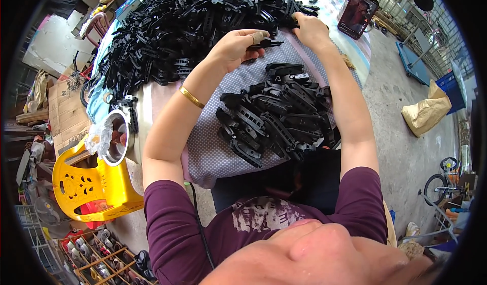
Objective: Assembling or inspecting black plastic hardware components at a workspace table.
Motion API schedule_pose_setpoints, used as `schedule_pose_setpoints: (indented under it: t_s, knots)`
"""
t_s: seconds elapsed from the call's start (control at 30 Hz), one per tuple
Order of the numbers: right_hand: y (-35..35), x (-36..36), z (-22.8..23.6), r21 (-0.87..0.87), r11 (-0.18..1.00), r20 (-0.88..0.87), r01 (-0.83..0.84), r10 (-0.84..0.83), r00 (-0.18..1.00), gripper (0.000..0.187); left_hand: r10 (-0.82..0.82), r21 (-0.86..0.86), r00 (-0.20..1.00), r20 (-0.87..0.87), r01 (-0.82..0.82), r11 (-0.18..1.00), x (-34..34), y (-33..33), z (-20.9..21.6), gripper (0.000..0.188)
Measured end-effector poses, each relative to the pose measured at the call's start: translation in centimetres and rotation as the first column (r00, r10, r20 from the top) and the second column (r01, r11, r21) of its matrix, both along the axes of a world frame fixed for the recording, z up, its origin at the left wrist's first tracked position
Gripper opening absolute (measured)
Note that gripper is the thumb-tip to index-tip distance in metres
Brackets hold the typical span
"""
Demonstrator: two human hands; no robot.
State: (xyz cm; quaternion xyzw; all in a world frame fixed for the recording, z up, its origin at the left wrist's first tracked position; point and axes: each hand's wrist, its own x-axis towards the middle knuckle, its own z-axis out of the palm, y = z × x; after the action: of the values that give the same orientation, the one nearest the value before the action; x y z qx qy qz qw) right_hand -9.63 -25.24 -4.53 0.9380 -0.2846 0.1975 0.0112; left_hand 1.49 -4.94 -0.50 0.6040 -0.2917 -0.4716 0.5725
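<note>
My left hand (237, 47) is closed in a pinch on a slim black plastic part (272, 44), which juts out to the right of the fingertips. A pale wrap covers one of its fingers, and a gold bangle sits on that wrist. At the right edge of a large heap of black plastic parts (167, 31), my right hand (311, 32) has its fingers bent together against the pieces. What they grip is hidden. Between my forearms, nearer to me, lies a smaller pile of similar long black parts (274, 115).
A patterned cloth (203, 155) covers the table. Upright at the back right stands a phone (358, 14). To the left, a metal bowl (127, 145) rests by a yellow plastic chair (76, 181). On the right-hand floor are a tan sack (426, 110) and a blue trolley (412, 64).
</note>
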Motion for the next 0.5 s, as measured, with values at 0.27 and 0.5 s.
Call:
schedule_pose_setpoints:
  t_s: [0.27, 0.5]
  knots:
    - [2.7, -1.0, 2.7, 0.528, 0.427, 0.774, -0.734, 0.113, 0.623, 0.025, 0.028, -0.111, 0.999, -0.025, -0.03, 0.993, 0.4, -0.5, -1.0, 0.023]
    - [5.0, -0.1, 2.3, 0.501, 0.402, 0.736, -0.766, 0.268, 0.622, 0.025, 0.171, -0.254, 0.978, -0.121, -0.198, 0.947, -0.1, -0.4, -0.5, 0.03]
